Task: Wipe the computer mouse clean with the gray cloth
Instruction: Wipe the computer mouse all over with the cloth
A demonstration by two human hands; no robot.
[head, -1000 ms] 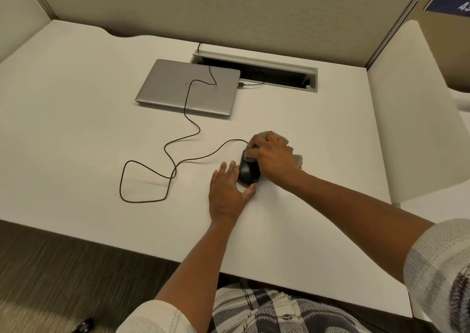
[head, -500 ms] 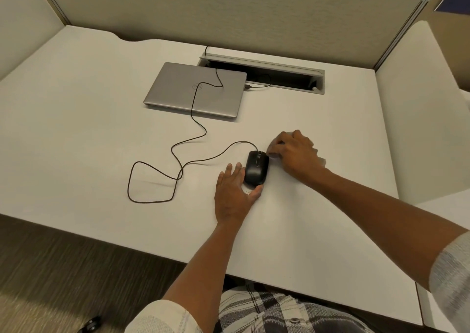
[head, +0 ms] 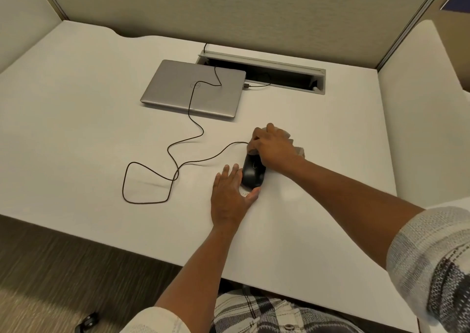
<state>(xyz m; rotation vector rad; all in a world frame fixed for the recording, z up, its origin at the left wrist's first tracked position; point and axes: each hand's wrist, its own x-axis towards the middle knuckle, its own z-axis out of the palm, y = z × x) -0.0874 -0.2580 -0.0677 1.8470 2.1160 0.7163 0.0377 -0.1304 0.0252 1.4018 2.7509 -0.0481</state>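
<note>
The black computer mouse [head: 252, 172] sits on the white desk [head: 76, 119], a little in front of the closed silver laptop [head: 193, 88] and closer to the person than it. Taking the mouse as the landmark: the left hand [head: 230, 196] lies flat on the desk just to its left, fingers stretched out and together, with the thumb curled round the mouse's near end and touching it. This grip is open, palm down, and it holds nothing; it only braces the mouse from the side and back.

The right hand [head: 272, 147] is at the far end of the mouse, over its front buttons. Its grip is closed over the gray cloth [head: 298, 151], bunched under the palm and fingers; a crumpled bit of the cloth sticks out on the side away from the mouse, and a pale edge shows under the fingertips at the far side. The cloth is pressed against the front of the mouse, while the back half of the mouse is uncovered.

The mouse cable [head: 178, 165] leaves the far end of the mouse beneath the right hand, runs away to the left, makes a loose loop on the desk, then climbs over the laptop lid toward the cable slot [head: 279, 74] beyond the laptop, farther from the mouse.
</note>
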